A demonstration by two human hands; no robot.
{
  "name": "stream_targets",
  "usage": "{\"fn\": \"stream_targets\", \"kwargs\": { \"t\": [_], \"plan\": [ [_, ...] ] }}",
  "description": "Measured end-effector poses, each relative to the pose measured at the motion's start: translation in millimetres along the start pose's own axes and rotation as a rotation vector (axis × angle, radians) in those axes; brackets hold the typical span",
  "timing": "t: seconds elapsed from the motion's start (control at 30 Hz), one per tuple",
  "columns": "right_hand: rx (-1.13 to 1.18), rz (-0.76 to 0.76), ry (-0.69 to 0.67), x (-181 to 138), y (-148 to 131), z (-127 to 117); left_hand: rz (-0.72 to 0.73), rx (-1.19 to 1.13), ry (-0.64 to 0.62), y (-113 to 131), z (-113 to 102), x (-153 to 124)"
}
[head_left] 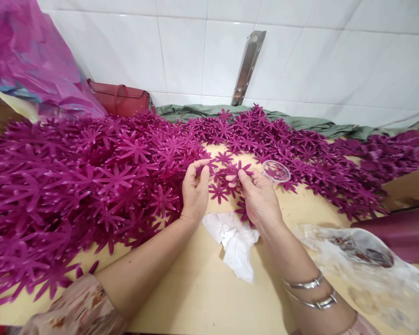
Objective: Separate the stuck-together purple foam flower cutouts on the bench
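Observation:
Over the middle of the table, my right hand (263, 202) pinches a magenta artificial flower piece (241, 169) with narrow star-like petals between thumb and fingers. My left hand (195, 193) is a short way to the left, its thumb and index finger brought together. Petals show at its fingertips, but what it grips is hidden. Loose flower pieces (219, 191) lie on the table between and below the hands. Just beyond my right hand sits a small round clear dish (275, 171), with magenta visible through it. A crumpled white tissue (232, 239) lies nearer to me, between my forearms.
A large heap of magenta flower pieces (104, 181) covers the left side; another pile (265, 130) runs along the back and right. A red bag (122, 98) stands by the tiled wall. Clear plastic bags (363, 256) lie at right. Magenta plastic (38, 56) rises at far left.

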State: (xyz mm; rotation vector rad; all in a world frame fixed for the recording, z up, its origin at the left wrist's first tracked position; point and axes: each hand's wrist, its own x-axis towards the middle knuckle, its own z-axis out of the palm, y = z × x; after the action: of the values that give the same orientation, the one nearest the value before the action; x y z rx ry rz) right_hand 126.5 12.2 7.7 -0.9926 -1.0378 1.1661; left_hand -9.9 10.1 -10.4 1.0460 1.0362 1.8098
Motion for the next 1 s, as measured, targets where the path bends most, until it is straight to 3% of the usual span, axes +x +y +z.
{"fn": "stream_targets", "kwargs": {
  "t": [0.43, 0.73, 1.0],
  "plan": [
    [-0.087, 0.013, -0.038, -3.4, -4.6, 2.0, 0.025, 0.055, -0.195, 0.4, 6.0, -4.4],
    [0.047, 0.017, -0.038, 0.6, -2.3, 2.6, 0.076, 0.08, 0.09, -0.3, 0.9, 4.1],
    [-0.288, -0.137, 0.048, -4.5, -9.5, -1.9, 0.106, 0.145, 0.123, -0.2, 0.8, 4.5]
  ]
}}
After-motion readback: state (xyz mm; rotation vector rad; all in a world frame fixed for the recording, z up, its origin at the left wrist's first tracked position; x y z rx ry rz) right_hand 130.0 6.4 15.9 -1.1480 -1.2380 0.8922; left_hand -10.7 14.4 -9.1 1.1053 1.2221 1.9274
